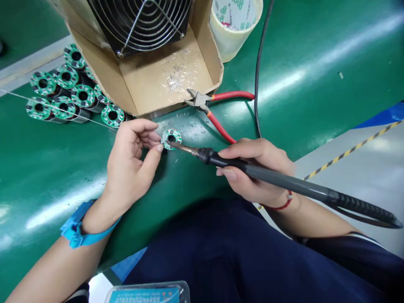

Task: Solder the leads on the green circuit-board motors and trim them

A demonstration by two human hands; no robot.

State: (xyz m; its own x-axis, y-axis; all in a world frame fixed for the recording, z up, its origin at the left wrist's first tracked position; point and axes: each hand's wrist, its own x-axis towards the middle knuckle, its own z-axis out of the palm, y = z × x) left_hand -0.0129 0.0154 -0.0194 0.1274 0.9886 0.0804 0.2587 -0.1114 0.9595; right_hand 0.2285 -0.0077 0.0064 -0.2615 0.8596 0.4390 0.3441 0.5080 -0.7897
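Mid-joint: left hand (132,162) pinching ring PCB (171,138), right hand (252,170) gripping soldering iron (284,181), tip touching board (finished stack (67,90) left of cardboard box (170,80)).

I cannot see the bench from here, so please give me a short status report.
Left hand pinching round circuit board on green mat. Right hand gripping soldering iron, tip on board. Red-handled cutters lie just behind, clear.

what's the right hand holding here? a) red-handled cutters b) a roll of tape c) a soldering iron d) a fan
c: the right hand grips the soldering iron by its dark handle, tip at the small round circuit board under the left hand's fingertips; the red-handled cutters lie untouched on the green table.
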